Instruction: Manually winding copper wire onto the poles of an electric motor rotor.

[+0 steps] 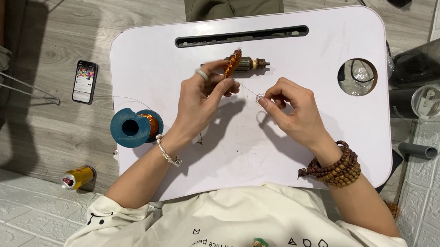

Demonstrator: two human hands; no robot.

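My left hand (201,98) holds a small motor armature (238,63) wound with copper wire, lifted just above the white lap table (309,47). A ring sits on one finger and a silver bracelet on the wrist. My right hand (291,111) pinches a thin wire strand (247,89) that runs from the armature to its fingertips. Brown bead bracelets wrap that wrist. A blue spool of copper wire (133,127) rests at the table's left edge, close to my left forearm.
The table has a long slot (240,35) at the far side and a round cup hole (357,77) at right. On the wood floor lie a phone (85,81) and a yellow can (78,176). Dark bottles (434,59) and a grey tube (418,150) sit at right.
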